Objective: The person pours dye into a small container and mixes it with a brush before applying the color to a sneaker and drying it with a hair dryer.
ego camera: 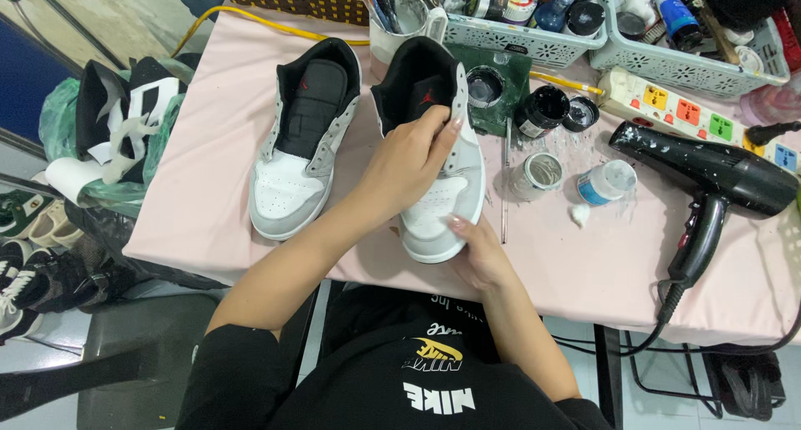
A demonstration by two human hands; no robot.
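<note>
Two grey-and-white low sneakers with black tongues lie on a pink-covered table (209, 196). The left sneaker (302, 138) rests flat by itself. My left hand (409, 163) lies across the middle of the right sneaker (434, 205), fingers curled over its lace area. My right hand (476, 251) cups that shoe's toe from below at the table's front edge.
A black hair dryer (717, 180) lies at the right, its cord hanging off the edge. Open paint jars (542, 109), a thin brush (505, 180), a power strip (709, 113) and baskets of bottles (534, 21) crowd the back. Bags and more shoes (33, 255) sit on the floor at left.
</note>
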